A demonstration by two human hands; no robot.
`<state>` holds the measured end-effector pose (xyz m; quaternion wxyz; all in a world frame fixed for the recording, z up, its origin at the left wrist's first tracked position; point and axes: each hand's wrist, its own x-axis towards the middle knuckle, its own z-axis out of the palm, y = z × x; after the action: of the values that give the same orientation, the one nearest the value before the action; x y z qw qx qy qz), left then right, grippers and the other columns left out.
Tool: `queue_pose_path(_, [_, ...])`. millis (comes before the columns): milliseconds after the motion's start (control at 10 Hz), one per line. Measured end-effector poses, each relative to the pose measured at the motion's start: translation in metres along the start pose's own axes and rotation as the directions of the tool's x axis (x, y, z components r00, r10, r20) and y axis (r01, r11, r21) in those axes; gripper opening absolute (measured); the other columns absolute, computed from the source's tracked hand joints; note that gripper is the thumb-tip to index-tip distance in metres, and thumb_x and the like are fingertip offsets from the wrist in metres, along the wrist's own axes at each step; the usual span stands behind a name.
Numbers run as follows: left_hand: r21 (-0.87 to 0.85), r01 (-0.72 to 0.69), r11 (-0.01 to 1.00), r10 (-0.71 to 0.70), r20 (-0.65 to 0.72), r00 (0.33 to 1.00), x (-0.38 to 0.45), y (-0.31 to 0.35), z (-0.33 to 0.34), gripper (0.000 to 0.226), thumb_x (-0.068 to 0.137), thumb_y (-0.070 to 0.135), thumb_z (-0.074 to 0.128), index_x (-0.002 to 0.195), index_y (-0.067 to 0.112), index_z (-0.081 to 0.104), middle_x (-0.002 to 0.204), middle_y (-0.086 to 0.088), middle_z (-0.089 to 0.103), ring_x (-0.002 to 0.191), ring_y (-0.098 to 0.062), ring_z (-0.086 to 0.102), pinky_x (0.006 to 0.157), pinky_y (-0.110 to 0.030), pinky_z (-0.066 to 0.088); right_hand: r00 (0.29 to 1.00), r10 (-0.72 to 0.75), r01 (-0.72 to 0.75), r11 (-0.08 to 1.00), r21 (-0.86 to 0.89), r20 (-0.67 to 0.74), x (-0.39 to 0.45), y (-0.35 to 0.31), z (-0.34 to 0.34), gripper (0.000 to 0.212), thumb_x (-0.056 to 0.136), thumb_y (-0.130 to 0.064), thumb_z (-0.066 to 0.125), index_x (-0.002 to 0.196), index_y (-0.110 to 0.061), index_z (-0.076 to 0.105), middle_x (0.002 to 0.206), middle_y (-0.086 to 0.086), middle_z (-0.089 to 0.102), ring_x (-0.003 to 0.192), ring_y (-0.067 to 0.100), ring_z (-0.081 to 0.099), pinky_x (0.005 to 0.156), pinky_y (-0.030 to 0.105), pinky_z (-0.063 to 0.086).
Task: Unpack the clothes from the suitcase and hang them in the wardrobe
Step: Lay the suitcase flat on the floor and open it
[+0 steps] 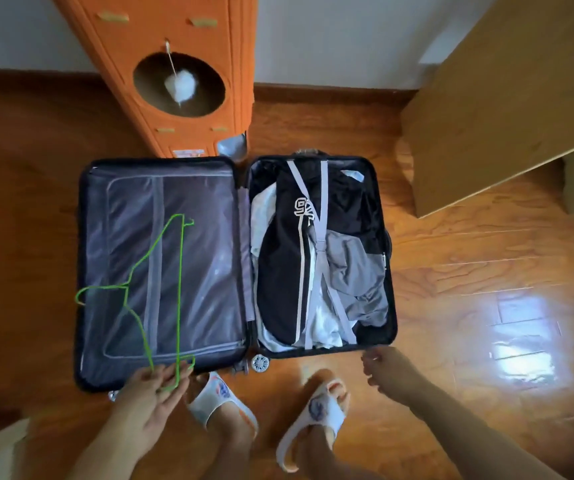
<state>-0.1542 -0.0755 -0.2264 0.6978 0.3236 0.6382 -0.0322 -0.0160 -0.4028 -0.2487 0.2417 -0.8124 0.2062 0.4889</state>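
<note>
- The suitcase (pixel 81 271) lies open flat on the wooden floor (pixel 486 289), both halves side by side, its long axis running 12 to 6 o'clock
- The clothes occupy the half at 3 o'clock: a black garment with white stripes (pixel 289 271) on top, a grey garment (pixel 354 271) beside it toward 3 o'clock, white fabric (pixel 327 323) underneath
- Two grey elastic straps (pixel 323 202) cross over the pile, so by the look of it the clothes are still restrained
- The half at 9 o'clock shows a zipped mesh divider (pixel 202 254); a green wire hanger (pixel 155 282) lies on it, long axis 12 to 6 o'clock, hook pointing to 9 o'clock
- The left hand (pixel 154 393) meets the hanger at its 6 o'clock end, fingers extended over the wire; a closed grasp is not evident
- The right hand (pixel 385 368) hovers at the near edge of the clothes half, fingers loosely curled, holding nothing
- Governing relation: the clothes lie at 12 o'clock from the right hand, just beyond the suitcase rim, and at about 1 o'clock, well apart, from the left hand; the right hand is the nearer
- Likely requirement: release the straps, then lift the black garment along its long axis
- The wardrobe cannot be identified with certainty; a tan panel (pixel 503 98) stands at 2 o'clock
</note>
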Motion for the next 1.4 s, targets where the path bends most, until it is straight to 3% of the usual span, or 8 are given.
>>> queue_pose_path(200, [0.063, 0.051, 0.997, -0.043, -0.113, 0.993, 0.172, -0.052, -0.006, 0.028, 0.108, 0.006, 0.037, 0.084, 0.015, 0.044, 0.099, -0.022, 0.072, 0.08, -0.028, 0.075, 0.084, -0.045, 0.059, 0.986, -0.152, 0.128, 0.952, -0.278, -0.066, 0.139, -0.073, 0.016, 0.024, 0.097, -0.016, 0.046, 0.079, -0.026, 0.057, 0.082, 0.004, 0.063, 0.068, 0.022, 0.056, 0.057, 0.028, 0.042])
queue_pose_path(400, [0.439, 0.192, 0.878, 0.005, -0.41, 0.912, 0.296, -0.111, 0.0, 0.027, 0.105, 0.012, 0.048, 0.131, 0.007, 0.055, 0.125, -0.016, 0.058, 0.106, -0.036, 0.058, 0.084, -0.044, 0.051, 0.94, -0.27, 0.181, 0.913, -0.365, -0.209, 0.267, -0.11, 0.025, 0.038, 0.097, -0.006, 0.04, 0.129, -0.012, 0.061, 0.122, 0.013, 0.063, 0.092, 0.027, 0.062, 0.076, 0.033, 0.053])
queue_pose_path(500, [0.618, 0.125, 0.776, 0.211, -0.442, 0.872, 0.304, -0.125, 0.017, 0.018, 0.096, 0.007, 0.055, 0.112, 0.01, 0.063, 0.12, -0.02, 0.065, 0.11, -0.043, 0.061, 0.096, -0.049, 0.05, 0.904, -0.291, 0.189, 0.929, -0.317, -0.313, 0.31, -0.12, 0.028, 0.034, 0.098, -0.01, 0.042, 0.126, -0.012, 0.061, 0.114, 0.013, 0.066, 0.099, 0.032, 0.063, 0.082, 0.037, 0.055])
queue_pose_path(700, [0.705, -0.286, 0.649, 0.291, 0.117, 0.949, 0.258, -0.121, 0.121, 0.026, 0.101, 0.002, 0.052, 0.1, 0.024, 0.065, 0.103, 0.002, 0.071, 0.095, -0.019, 0.07, 0.09, -0.044, 0.055, 0.922, -0.136, 0.143, 0.99, -0.007, -0.363, 0.361, -0.135, 0.036, 0.022, 0.095, -0.029, 0.06, 0.106, -0.013, 0.07, 0.097, 0.006, 0.071, 0.09, 0.027, 0.067, 0.08, 0.036, 0.055])
queue_pose_path(900, [0.613, -0.499, 0.613, 0.256, 0.444, 0.859, 0.238, -0.089, 0.246, 0.033, 0.104, 0.006, 0.043, 0.107, 0.027, 0.068, 0.1, 0.007, 0.072, 0.088, -0.009, 0.069, 0.087, -0.034, 0.057, 0.963, -0.14, 0.221, 0.899, 0.378, -0.229, 0.332, -0.113, 0.019, 0.008, 0.091, -0.016, 0.066, 0.087, -0.019, 0.072, 0.083, 0.003, 0.073, 0.08, 0.021, 0.069, 0.073, 0.031, 0.057])
queue_pose_path(1100, [0.674, -0.596, 0.436, 0.044, 0.646, 0.762, 0.257, -0.072, 0.347, 0.068, 0.1, 0.003, 0.043, 0.15, 0.048, 0.039, 0.134, 0.015, 0.057, 0.09, -0.008, 0.06, 0.06, -0.013, 0.046, 0.944, -0.327, 0.28, 0.718, 0.637, -0.047, 0.309, -0.095, -0.007, 0.02, 0.096, 0.0, 0.058, 0.106, -0.01, 0.073, 0.096, 0.005, 0.077, 0.088, 0.016, 0.073, 0.077, 0.025, 0.059])
queue_pose_path(1200, [0.692, -0.61, 0.385, 0.022, 0.654, 0.756, 0.267, -0.072, 0.371, 0.063, 0.097, -0.002, 0.037, 0.141, 0.039, 0.057, 0.137, 0.013, 0.06, 0.111, -0.003, 0.061, 0.077, -0.004, 0.041, 0.931, -0.359, 0.304, 0.683, 0.664, -0.057, 0.314, -0.093, -0.014, 0.018, 0.094, 0.0, 0.062, 0.104, -0.011, 0.073, 0.095, 0.003, 0.077, 0.088, 0.014, 0.072, 0.076, 0.02, 0.057])
queue_pose_path(1400, [0.691, -0.478, 0.542, 0.032, 0.552, 0.833, 0.28, -0.069, 0.378, 0.059, 0.083, -0.008, 0.041, 0.091, 0.035, 0.081, 0.103, 0.002, 0.078, 0.106, -0.016, 0.072, 0.105, -0.039, 0.051, 0.945, -0.289, 0.304, 0.603, 0.738, -0.153, 0.326, -0.093, -0.012, 0.019, 0.089, 0.0, 0.067, 0.098, -0.013, 0.058, 0.081, 0.005, 0.072, 0.08, 0.018, 0.067, 0.081, 0.037, 0.057])
